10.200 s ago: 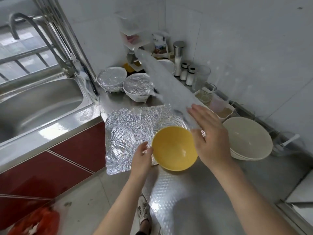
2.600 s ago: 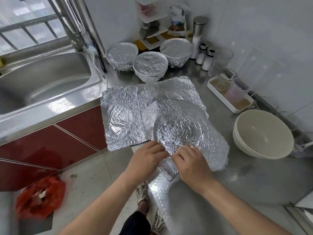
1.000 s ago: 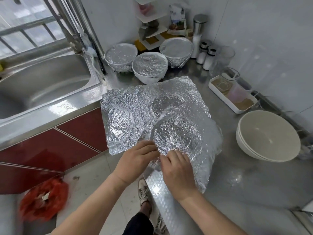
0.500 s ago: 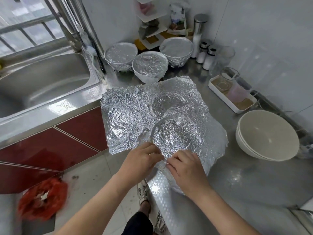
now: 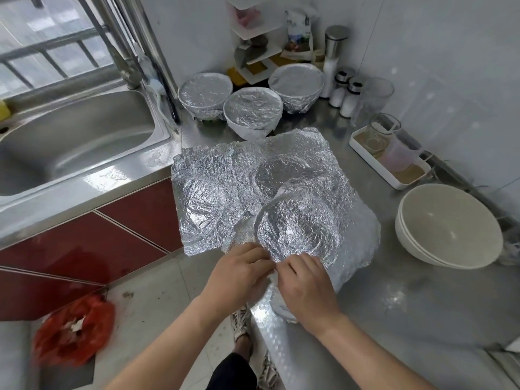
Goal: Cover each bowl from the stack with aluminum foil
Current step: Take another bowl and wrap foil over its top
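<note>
A crinkled foil sheet (image 5: 298, 229) is draped over a bowl near the counter's front edge; the bowl itself is hidden, only its round rim shows through. My left hand (image 5: 239, 274) and my right hand (image 5: 305, 288) pinch the foil's near edge side by side, fingers closed on it. Spare foil sheets (image 5: 213, 192) lie flat behind and to the left. Three foil-covered bowls (image 5: 253, 111) stand at the back of the counter. A stack of white bowls (image 5: 450, 226) sits uncovered at the right.
A steel sink (image 5: 70, 142) with a tap lies to the left. Along the back wall are a white shelf rack (image 5: 253, 38), shakers (image 5: 346, 91), a glass and a white tray with cups (image 5: 391, 161). A red bag (image 5: 73, 330) lies on the floor.
Since ten seconds ago the yellow bowl has been covered by a foil sheet. Over the last second my hands stay at its near edge, pressing the foil down around the rim.
</note>
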The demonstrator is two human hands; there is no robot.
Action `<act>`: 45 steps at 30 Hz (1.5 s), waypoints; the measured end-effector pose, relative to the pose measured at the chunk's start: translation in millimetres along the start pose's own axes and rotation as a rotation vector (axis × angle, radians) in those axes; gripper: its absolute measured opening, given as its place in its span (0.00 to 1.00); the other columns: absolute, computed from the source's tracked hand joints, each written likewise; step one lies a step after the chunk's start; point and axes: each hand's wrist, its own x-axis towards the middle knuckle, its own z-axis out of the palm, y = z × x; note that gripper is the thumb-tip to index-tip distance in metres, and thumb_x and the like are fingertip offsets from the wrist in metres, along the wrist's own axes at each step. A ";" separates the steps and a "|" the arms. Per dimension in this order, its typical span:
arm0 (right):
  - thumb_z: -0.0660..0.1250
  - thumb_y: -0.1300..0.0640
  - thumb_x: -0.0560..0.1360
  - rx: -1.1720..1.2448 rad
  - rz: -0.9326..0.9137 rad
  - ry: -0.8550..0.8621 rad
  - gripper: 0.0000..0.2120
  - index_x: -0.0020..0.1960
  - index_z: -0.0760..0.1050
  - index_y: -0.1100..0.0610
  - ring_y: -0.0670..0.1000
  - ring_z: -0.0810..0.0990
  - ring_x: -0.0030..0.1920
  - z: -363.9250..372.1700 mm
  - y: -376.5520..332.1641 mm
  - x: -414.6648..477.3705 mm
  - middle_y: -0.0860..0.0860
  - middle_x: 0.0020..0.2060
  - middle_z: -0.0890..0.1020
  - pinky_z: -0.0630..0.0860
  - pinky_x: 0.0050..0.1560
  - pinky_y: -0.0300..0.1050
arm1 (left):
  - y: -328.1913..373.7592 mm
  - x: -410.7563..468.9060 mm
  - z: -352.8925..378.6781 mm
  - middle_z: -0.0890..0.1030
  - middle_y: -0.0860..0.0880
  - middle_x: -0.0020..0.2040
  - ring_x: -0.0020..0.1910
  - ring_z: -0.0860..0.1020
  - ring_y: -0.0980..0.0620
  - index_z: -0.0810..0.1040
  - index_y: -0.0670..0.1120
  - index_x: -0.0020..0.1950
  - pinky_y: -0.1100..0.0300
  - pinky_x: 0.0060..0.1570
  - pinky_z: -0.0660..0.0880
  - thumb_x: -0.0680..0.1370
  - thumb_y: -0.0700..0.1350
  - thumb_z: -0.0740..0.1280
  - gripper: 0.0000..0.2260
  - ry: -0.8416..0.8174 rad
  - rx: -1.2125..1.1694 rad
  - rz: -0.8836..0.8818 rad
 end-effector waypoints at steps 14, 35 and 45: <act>0.72 0.61 0.72 0.081 -0.004 -0.105 0.05 0.46 0.79 0.54 0.51 0.75 0.42 -20.7 9.4 -2.5 0.48 0.42 0.76 0.72 0.42 0.48 | -13.7 -3.7 -9.6 0.82 0.49 0.52 0.55 0.78 0.49 0.84 0.46 0.53 0.58 0.54 0.78 0.73 0.37 0.72 0.10 0.004 0.010 -0.008; 0.58 0.69 0.70 -0.001 0.096 0.048 0.10 0.36 0.74 0.57 0.53 0.69 0.33 -6.6 -25.7 14.1 0.52 0.32 0.71 0.70 0.34 0.47 | -18.0 -9.2 -2.0 0.83 0.49 0.53 0.58 0.78 0.48 0.84 0.43 0.53 0.57 0.59 0.76 0.79 0.40 0.63 0.09 0.078 0.017 0.027; 0.60 0.51 0.78 0.312 0.223 -0.082 0.12 0.49 0.80 0.54 0.49 0.74 0.42 -18.5 -15.3 11.2 0.47 0.41 0.76 0.74 0.42 0.44 | -13.3 -14.9 -6.0 0.82 0.49 0.55 0.59 0.78 0.48 0.83 0.44 0.55 0.55 0.57 0.77 0.78 0.43 0.69 0.08 0.049 -0.004 -0.053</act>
